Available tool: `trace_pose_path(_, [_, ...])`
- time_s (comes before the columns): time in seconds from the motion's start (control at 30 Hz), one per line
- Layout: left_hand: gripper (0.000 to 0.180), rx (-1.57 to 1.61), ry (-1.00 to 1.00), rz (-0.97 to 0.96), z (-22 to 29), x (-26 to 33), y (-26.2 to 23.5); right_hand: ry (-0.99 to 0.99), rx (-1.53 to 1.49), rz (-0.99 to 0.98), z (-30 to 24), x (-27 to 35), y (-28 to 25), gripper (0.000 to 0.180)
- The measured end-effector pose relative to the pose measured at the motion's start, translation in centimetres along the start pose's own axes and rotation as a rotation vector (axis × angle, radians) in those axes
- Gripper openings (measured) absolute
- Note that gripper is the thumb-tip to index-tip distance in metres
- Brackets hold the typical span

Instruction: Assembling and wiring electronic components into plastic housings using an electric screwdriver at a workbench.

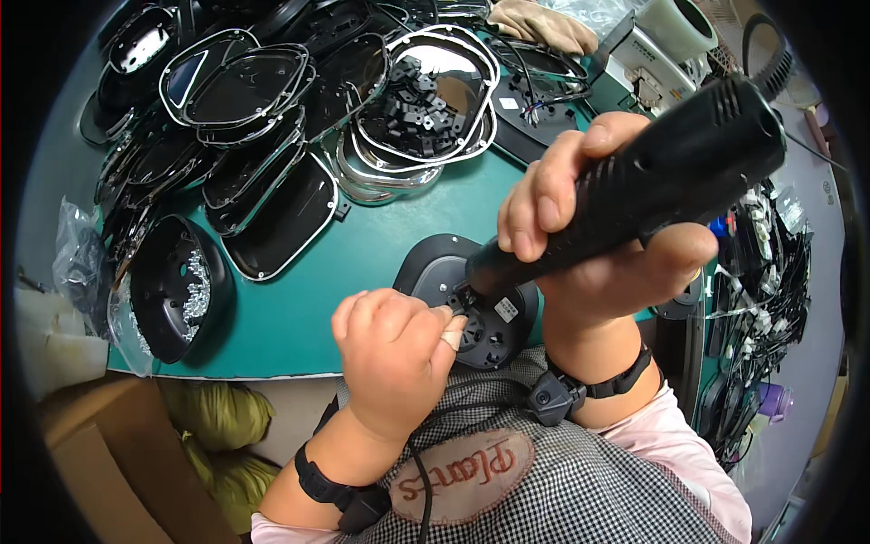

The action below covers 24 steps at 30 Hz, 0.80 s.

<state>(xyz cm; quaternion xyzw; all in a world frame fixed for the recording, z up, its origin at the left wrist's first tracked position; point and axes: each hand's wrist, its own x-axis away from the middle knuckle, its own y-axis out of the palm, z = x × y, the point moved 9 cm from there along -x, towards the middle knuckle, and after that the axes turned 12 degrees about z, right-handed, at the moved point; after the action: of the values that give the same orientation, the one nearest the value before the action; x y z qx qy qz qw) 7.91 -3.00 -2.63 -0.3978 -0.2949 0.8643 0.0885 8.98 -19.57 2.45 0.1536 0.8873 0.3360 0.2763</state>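
Observation:
My right hand (607, 281) is wrapped round a thick black electric screwdriver (675, 163), held at a slant. Its lower end points down at a black rounded plastic housing (426, 258) at the near table edge. The housing has a small white label, round holes and a screw in its face. Beside the driver's lower end, my left hand (390, 349) is closed in a pinch against the housing. A wrap covers one of its fingertips. A small dark part (459, 297) shows by those fingertips; whether they grip it is hidden. The driver's bit cannot be made out.
Chrome-rimmed oval frames (249, 86) crowd the back left. One frame carries a heap of black clips (421, 113). At left, a black shell (154, 290) holds silver screws (196, 295). Wiring bundles (761, 281) lie at right. A cardboard box (118, 453) stands lower left.

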Motion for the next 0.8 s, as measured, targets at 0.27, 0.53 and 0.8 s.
trace_pose_path(0.27, [0.022, 0.027, 0.029, -0.013, 0.0, 0.2, -0.1, -0.025, 0.051, 0.108, 0.6, 0.2, -1.3, 0.082])
trace_pose_path(0.53, [0.022, 0.06, -0.023, 0.049, -0.5, -1.4, -3.0, -0.147, -0.08, 0.066, -2.6, -0.4, -0.4, 0.079])
trace_pose_path(0.8, [0.026, 0.864, -0.884, -0.166, -2.8, 1.3, 0.4, -0.116, -0.147, 0.001, -3.9, 0.1, 1.6, 0.079])
